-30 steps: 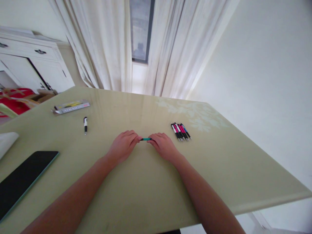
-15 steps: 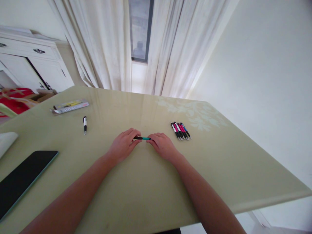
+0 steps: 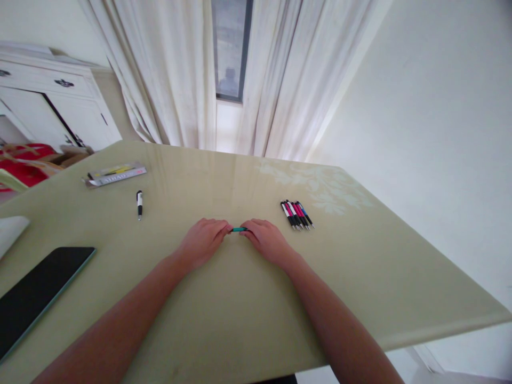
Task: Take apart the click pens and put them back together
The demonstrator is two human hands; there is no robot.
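Observation:
Between my two hands a teal pen lies crosswise, a little above or on the tabletop. My left hand is closed on its left end, the fingers covering the black part. The right end is pinched in the fingers of my right hand. Only the teal middle of the pen shows. To the right of my right hand, several pens in white, pink and blue with black grips lie side by side. A single white and black pen lies apart on the left.
The pale green table carries a clear-topped box at the far left. A dark tablet lies near the left edge, with a white object behind it. Beyond stand a white cabinet, red bags and curtains.
My left hand has shifted along the pen toward the right, so its fingers now cover the black part that showed before. My right hand has hardly moved.

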